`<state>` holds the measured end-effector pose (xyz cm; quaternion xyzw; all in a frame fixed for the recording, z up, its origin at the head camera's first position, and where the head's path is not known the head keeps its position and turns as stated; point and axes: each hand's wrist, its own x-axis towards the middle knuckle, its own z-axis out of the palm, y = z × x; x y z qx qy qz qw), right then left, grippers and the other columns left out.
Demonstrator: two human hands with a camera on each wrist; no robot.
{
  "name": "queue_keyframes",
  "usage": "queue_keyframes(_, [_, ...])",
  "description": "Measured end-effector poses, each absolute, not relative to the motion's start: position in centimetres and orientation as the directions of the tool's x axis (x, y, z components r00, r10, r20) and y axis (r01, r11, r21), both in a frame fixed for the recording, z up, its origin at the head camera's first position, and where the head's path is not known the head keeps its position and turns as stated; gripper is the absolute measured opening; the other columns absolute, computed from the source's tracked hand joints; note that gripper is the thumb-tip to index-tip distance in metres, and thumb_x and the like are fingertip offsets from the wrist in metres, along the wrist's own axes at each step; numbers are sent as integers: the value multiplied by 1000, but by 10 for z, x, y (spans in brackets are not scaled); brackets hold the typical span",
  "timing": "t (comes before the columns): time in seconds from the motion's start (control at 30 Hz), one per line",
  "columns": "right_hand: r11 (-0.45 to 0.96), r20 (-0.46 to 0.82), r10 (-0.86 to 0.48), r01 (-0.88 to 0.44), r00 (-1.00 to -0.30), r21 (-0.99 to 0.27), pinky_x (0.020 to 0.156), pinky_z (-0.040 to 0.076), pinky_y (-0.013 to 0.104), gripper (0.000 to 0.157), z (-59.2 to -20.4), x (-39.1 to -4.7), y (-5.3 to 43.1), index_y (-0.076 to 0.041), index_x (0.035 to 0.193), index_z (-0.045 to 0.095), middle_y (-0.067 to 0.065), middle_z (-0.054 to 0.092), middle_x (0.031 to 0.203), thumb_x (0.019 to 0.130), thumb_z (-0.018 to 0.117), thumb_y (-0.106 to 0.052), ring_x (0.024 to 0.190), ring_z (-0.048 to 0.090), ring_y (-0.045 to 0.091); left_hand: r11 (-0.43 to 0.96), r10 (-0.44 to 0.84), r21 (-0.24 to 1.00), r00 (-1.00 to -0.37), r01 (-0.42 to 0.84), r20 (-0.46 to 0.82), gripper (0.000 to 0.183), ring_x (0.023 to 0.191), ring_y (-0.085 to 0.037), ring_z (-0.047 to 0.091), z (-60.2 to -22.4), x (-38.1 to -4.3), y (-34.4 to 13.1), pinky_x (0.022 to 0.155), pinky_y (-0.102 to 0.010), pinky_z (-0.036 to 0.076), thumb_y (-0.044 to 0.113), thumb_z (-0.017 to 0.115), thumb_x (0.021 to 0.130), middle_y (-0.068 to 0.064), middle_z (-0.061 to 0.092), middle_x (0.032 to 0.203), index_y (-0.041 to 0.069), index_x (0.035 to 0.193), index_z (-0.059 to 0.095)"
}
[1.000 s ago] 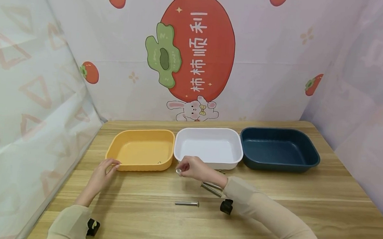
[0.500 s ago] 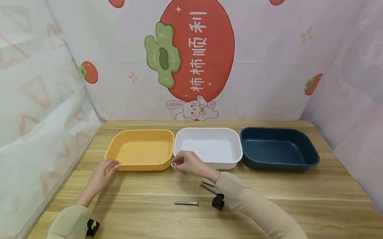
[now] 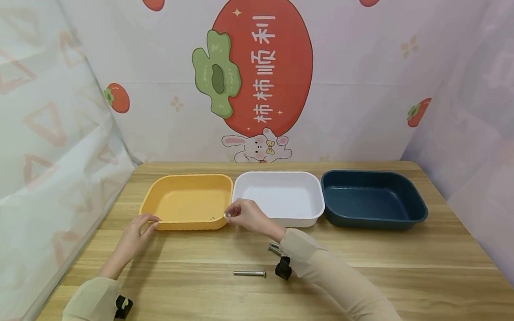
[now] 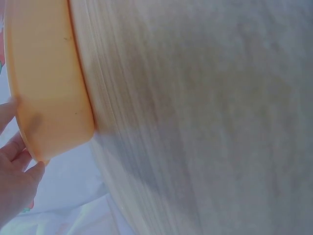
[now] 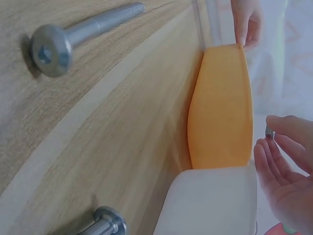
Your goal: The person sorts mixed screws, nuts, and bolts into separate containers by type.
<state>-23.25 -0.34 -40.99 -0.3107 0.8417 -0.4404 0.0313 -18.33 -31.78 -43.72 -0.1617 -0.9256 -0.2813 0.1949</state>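
Observation:
My left hand (image 3: pixel 136 235) grips the rim of the yellow tray (image 3: pixel 192 223) at its front left corner; in the left wrist view its fingertips (image 4: pixel 35 169) lie along that edge. Between thumb and fingertips, my right hand (image 3: pixel 250 217) pinches a small shiny metal nut (image 5: pixel 270 132). The hand is over the yellow tray's front right corner, where the white tray (image 3: pixel 280 222) adjoins it. A tiny dark piece (image 3: pixel 212 219) lies inside the yellow tray near that corner. On the table, a silver bolt (image 3: pixel 249 273) lies in front of the right hand.
More bolts (image 3: pixel 274 249) lie partly hidden under the right sleeve; one bolt head (image 5: pixel 111 221) shows low in the right wrist view. A dark blue tray (image 3: pixel 373 224) stands right of the white one. Patterned cloth hangs behind the wooden table (image 3: pixel 180 292).
My right hand has moved left and slightly away with the nut, from in front of the white tray to the yellow tray's right corner. The left hand stays on the rim.

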Motion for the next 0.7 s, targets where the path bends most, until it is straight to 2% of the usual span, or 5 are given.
queue_keyframes(0.7, [440, 203, -498, -448, -843, -778, 62, 42, 16, 15, -411, -242, -21, 0, 90, 67, 6, 62, 81, 76, 66, -4, 71, 53, 9, 783, 198, 453, -861, 426, 468, 9, 96, -41, 48, -437, -182, -318, 80, -55, 35, -6, 58, 80, -20, 59, 92, -3, 89, 59])
